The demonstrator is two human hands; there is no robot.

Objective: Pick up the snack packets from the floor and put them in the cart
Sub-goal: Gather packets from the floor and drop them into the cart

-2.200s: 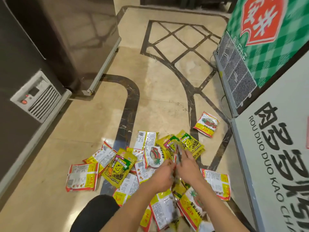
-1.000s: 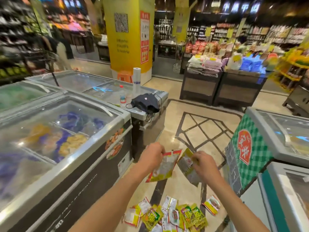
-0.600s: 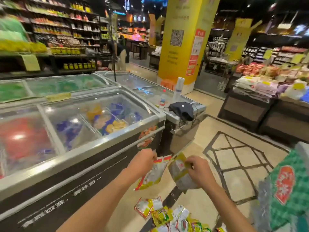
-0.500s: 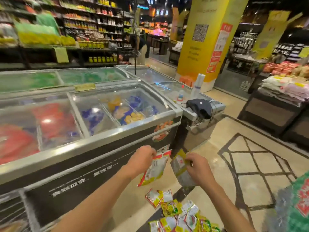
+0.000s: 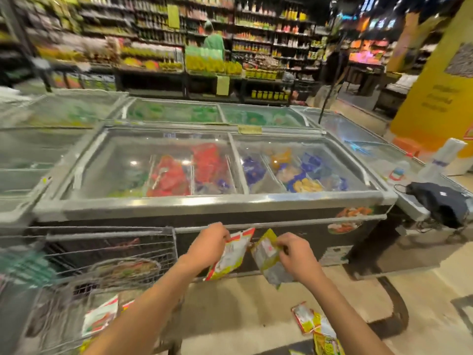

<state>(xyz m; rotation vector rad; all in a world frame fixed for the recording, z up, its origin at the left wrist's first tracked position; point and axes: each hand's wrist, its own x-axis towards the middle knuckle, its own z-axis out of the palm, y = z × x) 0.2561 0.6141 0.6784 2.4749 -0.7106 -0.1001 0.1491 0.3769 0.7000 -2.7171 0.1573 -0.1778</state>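
Observation:
My left hand (image 5: 208, 245) grips a white, red and yellow snack packet (image 5: 229, 254) by its top edge. In my right hand (image 5: 297, 257) hangs a yellow and silver snack packet (image 5: 268, 260), pinched at its upper corner. Both packets dangle in front of the freezer, just right of the wire cart (image 5: 107, 254). The cart stands at the lower left and holds a few packets (image 5: 99, 319) inside. More snack packets (image 5: 314, 326) lie on the floor at the lower right, partly behind my right forearm.
A long glass-topped chest freezer (image 5: 210, 201) blocks the way straight ahead, with more freezers behind and to the left. A dark bag (image 5: 440, 203) lies on the freezer at the right. Beige floor (image 5: 243, 308) lies open between the cart and the packets. Shelves fill the background.
The view has swung left from the floor pile, past the freezers, until the cart came into sight. Both hands keep their packets and have moved toward the cart.

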